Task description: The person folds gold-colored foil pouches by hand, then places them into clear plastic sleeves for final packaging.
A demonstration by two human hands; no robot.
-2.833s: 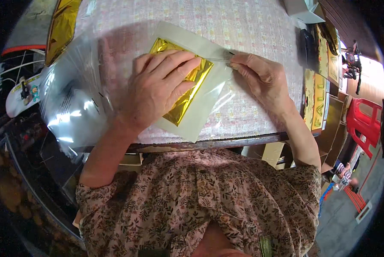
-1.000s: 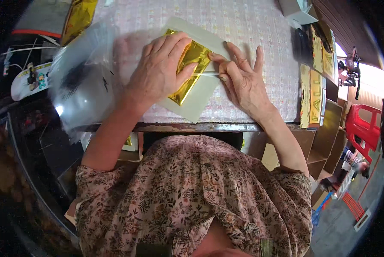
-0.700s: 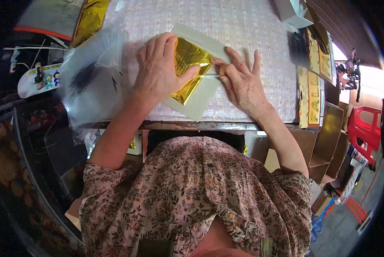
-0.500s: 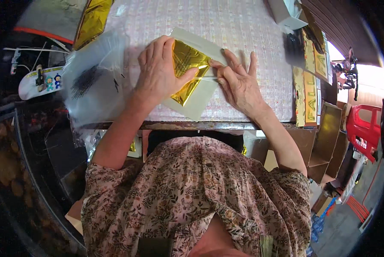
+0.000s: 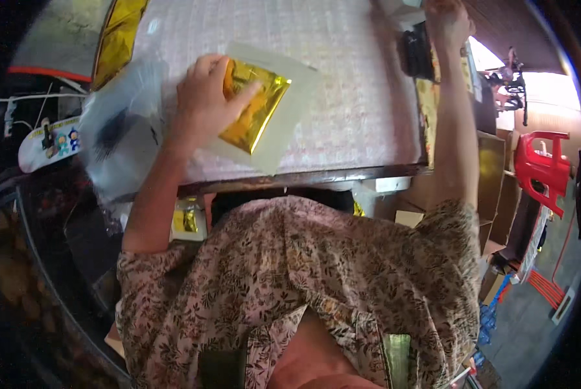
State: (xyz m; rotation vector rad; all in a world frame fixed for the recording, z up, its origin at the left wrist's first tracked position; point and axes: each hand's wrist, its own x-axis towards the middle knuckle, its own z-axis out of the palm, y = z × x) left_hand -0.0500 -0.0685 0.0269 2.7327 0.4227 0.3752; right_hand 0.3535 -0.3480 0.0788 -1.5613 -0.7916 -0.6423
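Observation:
My left hand [image 5: 205, 97] rests on the left edge of a shiny gold foil piece [image 5: 267, 110], its thumb stretched across the foil and its fingers lying together beside it. Under the foil is a pale sheet [image 5: 293, 97], turned at a slant on the patterned tabletop. My right hand [image 5: 449, 23] is far off at the upper right, by the white box [image 5: 408, 11] at the table's edge. Motion blurs it and the picture's rim is close, so its fingers and anything in them are hard to make out.
Clear plastic bags [image 5: 125, 123] lie along the table's left side, below a gold foil stack [image 5: 120, 42]. A yellow printed carton [image 5: 426, 120] and a dark object [image 5: 417, 52] stand at the right edge. Beyond are cardboard boxes [image 5: 491, 175] and a red plastic stool [image 5: 543, 168].
My right hand has left the foil's right corner and reached up and away to the far right. My left hand stays on the foil. The whole view has shifted slightly.

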